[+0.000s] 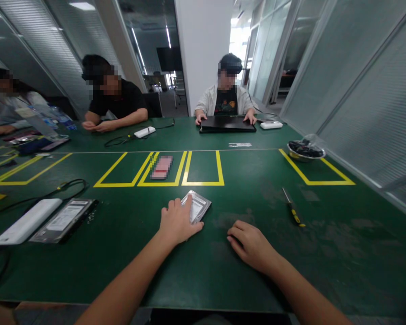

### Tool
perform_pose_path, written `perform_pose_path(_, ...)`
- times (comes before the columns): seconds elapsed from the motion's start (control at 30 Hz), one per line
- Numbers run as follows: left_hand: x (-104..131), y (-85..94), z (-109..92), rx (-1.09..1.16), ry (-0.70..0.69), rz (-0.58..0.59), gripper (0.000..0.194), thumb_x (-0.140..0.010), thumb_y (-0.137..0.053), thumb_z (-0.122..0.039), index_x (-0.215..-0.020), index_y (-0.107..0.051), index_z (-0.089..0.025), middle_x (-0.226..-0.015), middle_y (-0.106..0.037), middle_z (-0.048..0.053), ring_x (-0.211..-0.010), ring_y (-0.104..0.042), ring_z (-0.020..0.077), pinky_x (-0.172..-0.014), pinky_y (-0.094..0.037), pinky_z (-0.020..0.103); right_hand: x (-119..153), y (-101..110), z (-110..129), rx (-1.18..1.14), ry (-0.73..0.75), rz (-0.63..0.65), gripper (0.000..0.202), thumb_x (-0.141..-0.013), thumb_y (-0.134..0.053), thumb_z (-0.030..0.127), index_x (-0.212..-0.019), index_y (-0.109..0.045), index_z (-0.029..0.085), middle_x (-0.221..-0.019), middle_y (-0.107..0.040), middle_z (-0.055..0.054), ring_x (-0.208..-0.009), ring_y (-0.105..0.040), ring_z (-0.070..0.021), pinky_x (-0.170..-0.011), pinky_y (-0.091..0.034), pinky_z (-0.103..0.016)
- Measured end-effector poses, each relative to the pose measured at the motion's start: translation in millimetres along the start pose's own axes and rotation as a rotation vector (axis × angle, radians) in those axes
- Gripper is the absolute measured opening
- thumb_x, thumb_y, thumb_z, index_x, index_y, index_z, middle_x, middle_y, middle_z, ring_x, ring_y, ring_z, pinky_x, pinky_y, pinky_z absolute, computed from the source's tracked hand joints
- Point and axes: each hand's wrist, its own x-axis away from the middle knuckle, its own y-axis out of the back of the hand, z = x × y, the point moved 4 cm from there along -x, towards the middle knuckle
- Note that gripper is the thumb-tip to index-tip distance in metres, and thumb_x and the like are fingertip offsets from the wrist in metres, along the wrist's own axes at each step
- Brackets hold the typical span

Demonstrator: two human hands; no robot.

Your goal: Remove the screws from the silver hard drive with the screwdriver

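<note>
A silver hard drive with a white label lies flat on the green table. My left hand is over its left and near sides, index finger stretched across the top and thumb at the near edge. Part of the drive is hidden under that hand. To the right, my right hand rests on the tabletop with its fingers loosely curled together, apart from the drive, nothing visible in it. A yellow-and-black screwdriver lies farther right, beyond both hands.
A larger hard drive sits beside a white power bank with a cable at left. Yellow tape outlines mark the table; a pink phone lies in one. A metal bowl holds dark items. Several people sit opposite, one holding a black laptop-like slab.
</note>
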Motion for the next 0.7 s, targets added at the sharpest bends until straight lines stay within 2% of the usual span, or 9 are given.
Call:
perform_pose_path(0.17, 5.4, 4.9, -12.5, 0.045, -0.05, 0.069, 0.107, -0.072, -0.043, -0.083, -0.151, -0.031, -0.012, -0.135, -0.045, 0.025, -0.115, -0.05, 0.0432, -0.088, -0.044, 0.051, -1.4, 0.1, -0.1, -0.017, -0.003, -0.003, 0.02, -0.096, -0.044, 0.023, -0.096, -0.064, 0.018, -0.09, -0.059, -0.006, -0.084, -0.057, -0.0188, -0.076, -0.046, -0.032)
perform_pose_path(0.33, 8.3, 7.9, -22.0, 0.144, -0.145, 0.046, 0.081, -0.086, -0.041, -0.07, -0.142, -0.044, -0.012, -0.135, -0.044, 0.021, -0.105, -0.061, 0.0336, -0.089, -0.048, 0.041, -2.3, 1.0, 0.3, -0.034, -0.025, -0.013, 0.02, -0.096, -0.045, 0.021, -0.103, -0.063, 0.018, -0.091, -0.06, -0.007, -0.085, -0.058, -0.0196, -0.077, -0.048, -0.033)
perform_pose_path(0.5, -0.6, 0.1, -10.0, 0.361, -0.219, -0.058, 0.046, -0.092, -0.049, -0.049, -0.124, -0.058, -0.017, -0.121, -0.053, 0.014, -0.101, -0.064, 0.0255, -0.093, -0.048, 0.037, -0.7, 2.3, 0.1, -0.073, -0.036, -0.032, 0.024, -0.096, -0.045, 0.023, -0.114, -0.061, 0.019, -0.1, -0.061, -0.009, -0.089, -0.059, -0.0199, -0.08, -0.051, -0.034)
perform_pose_path(0.6, -7.1, -7.9, 0.4, 0.473, -0.244, -0.133, 0.045, -0.09, -0.054, -0.044, -0.128, -0.056, -0.019, -0.119, -0.055, 0.012, -0.105, -0.061, 0.0247, -0.097, -0.048, 0.038, 1.7, 3.9, 0.7, -0.077, -0.013, -0.078, 0.032, -0.095, -0.048, 0.026, -0.124, -0.058, 0.019, -0.114, -0.06, -0.012, -0.101, -0.059, -0.0222, -0.089, -0.051, -0.038)
perform_pose_path(0.7, -10.6, -14.7, 5.1, 0.53, -0.258, -0.173, 0.046, -0.09, -0.055, -0.043, -0.129, -0.056, -0.019, -0.121, -0.054, 0.011, -0.107, -0.06, 0.0242, -0.098, -0.049, 0.039, 3.7, 4.4, 4.8, -0.019, 0.077, -0.122, 0.047, -0.092, -0.054, 0.034, -0.137, -0.051, 0.021, -0.137, -0.051, -0.016, -0.124, -0.05, -0.0295, -0.103, -0.043, -0.049)
